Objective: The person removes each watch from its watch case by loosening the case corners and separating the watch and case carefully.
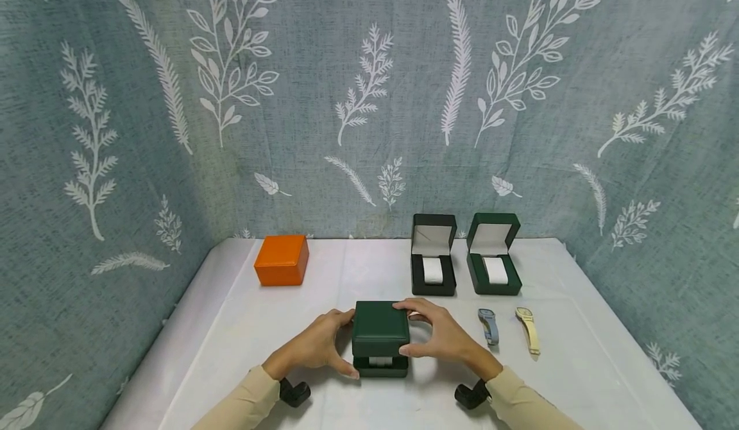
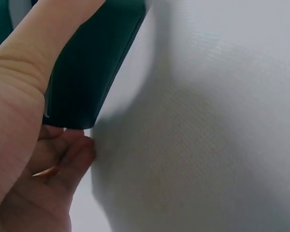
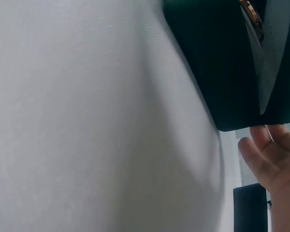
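Two hands, left hand [image 1: 316,346] and right hand [image 1: 441,335], grip one seemingly ajar green box [image 1: 380,337].

open cloth left of green box [image 1: 381,337], watches [image 1: 489,326] close right, open cases [image 1: 433,257] behind

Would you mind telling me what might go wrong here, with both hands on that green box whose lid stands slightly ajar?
1. The left hand and right hand grip the green box with its lid slightly raised over a white cushion; the lid could pinch a fingertip.
2. A slip of the box could sweep the right hand into the blue watch or cream watch lying loose nearby.
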